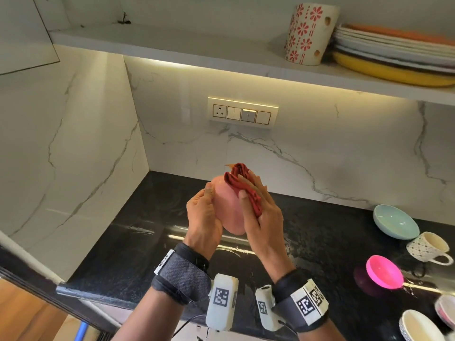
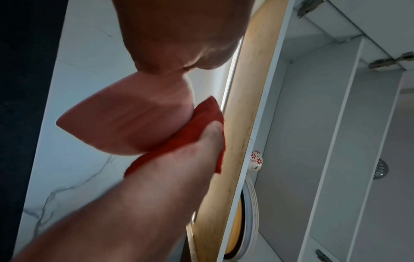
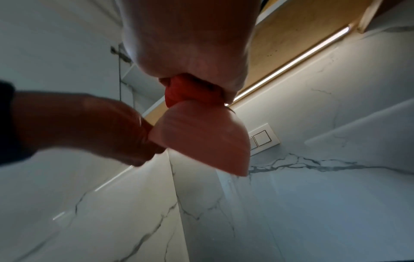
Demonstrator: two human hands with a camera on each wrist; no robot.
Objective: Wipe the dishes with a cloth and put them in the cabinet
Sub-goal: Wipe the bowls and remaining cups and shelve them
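I have the pink bowl (image 1: 227, 212) raised between my hands, above the black table (image 1: 138, 232) and clear of it. My left hand (image 1: 202, 217) curls round its near rim, thumb on the outside, which steadies it and keeps the outer wall turned toward me. My right hand (image 1: 261, 212) is closed on the bunched red cloth (image 1: 242, 185), fingers pressing it against the bowl's far edge; I judge this is the wiping stroke on the rim and outside.

Holding it in the air lets me turn the bowl under the cloth, I think, instead of chasing it around the wet-looking table.

Off to the right of my right hand wait a pale blue bowl (image 1: 395, 221), a patterned cup (image 1: 428, 247), a bright pink bowl (image 1: 384, 271) and more dishes at the frame edge. Above and to the right, the cabinet shelf (image 1: 197, 50) already holds a flowered holder (image 1: 307, 33) beside stacked plates (image 1: 394, 52).
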